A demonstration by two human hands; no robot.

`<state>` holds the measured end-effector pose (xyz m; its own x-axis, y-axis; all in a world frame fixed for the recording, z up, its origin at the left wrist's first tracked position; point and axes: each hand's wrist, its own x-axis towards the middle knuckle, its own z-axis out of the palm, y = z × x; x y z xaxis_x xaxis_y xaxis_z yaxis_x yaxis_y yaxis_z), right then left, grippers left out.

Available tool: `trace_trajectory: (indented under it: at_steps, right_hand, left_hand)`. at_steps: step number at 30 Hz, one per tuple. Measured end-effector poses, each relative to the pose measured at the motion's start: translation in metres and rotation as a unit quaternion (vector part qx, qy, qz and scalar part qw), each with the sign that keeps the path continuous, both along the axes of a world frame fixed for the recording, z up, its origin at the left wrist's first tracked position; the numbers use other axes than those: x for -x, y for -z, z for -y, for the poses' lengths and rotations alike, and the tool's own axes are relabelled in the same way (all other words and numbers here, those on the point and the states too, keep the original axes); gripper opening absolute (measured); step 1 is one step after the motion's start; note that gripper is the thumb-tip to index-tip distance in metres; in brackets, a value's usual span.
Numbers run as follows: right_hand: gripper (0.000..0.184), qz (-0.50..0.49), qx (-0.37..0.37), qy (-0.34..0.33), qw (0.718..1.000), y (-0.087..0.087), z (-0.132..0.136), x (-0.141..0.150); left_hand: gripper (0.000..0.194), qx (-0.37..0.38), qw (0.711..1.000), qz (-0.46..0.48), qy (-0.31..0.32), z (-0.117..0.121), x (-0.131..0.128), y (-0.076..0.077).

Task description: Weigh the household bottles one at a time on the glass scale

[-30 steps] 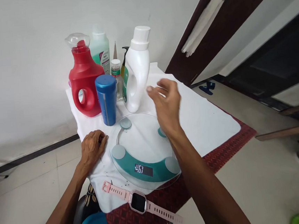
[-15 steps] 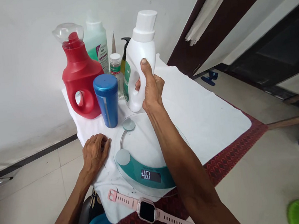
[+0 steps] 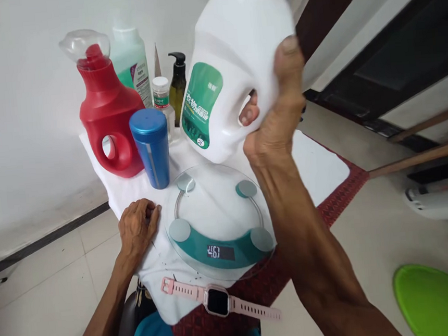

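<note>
Gripping one white bottle point(image 3: 229, 47) in our right hand point(image 3: 279, 126), upper centre of the frame, we have just raised it off the cloth point(image 3: 320, 172), so our hand carries its weight. Below sit one glass scale point(image 3: 197, 247) and one pink watch point(image 3: 217, 300). Upper left: four more bottles, one blue tumbler point(image 3: 150, 148). Our left hand point(image 3: 136, 228) curls loosely; we cannot tell whether it's empty.

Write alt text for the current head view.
The right hand grips a white jug by its handle, tilted near a glass bathroom scale. The left hand rests beside the scale; a pink smartwatch lies in front.
</note>
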<state>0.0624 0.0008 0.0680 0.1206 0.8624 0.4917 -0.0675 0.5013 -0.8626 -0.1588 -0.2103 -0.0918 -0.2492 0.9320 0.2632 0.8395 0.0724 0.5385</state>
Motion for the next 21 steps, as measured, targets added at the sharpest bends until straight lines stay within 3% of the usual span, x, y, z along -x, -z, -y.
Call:
trace_trajectory:
  at_steps: [4,10,14,21]
  right_hand:
    - [0.062,-0.075,0.008,0.012,0.997,-0.019,0.063,-0.026]
    - [0.054,-0.122,0.026,0.064,0.99,-0.003,0.134,-0.054]
    - [0.056,-0.098,0.03,0.086,0.991,0.015,0.155,-0.062]
    - [0.063,0.007,0.031,0.082,0.996,0.046,0.161,-0.058]
  left_hand:
    - [0.027,0.018,1.0,0.012,-0.008,0.0,0.0,-0.005]
    - [0.025,0.033,0.999,0.018,-0.016,-0.001,-0.002,-0.009]
    - [0.025,0.03,0.999,0.017,-0.018,-0.002,-0.001,-0.009]
    - [0.025,0.04,0.999,0.012,-0.026,-0.001,-0.001,-0.011]
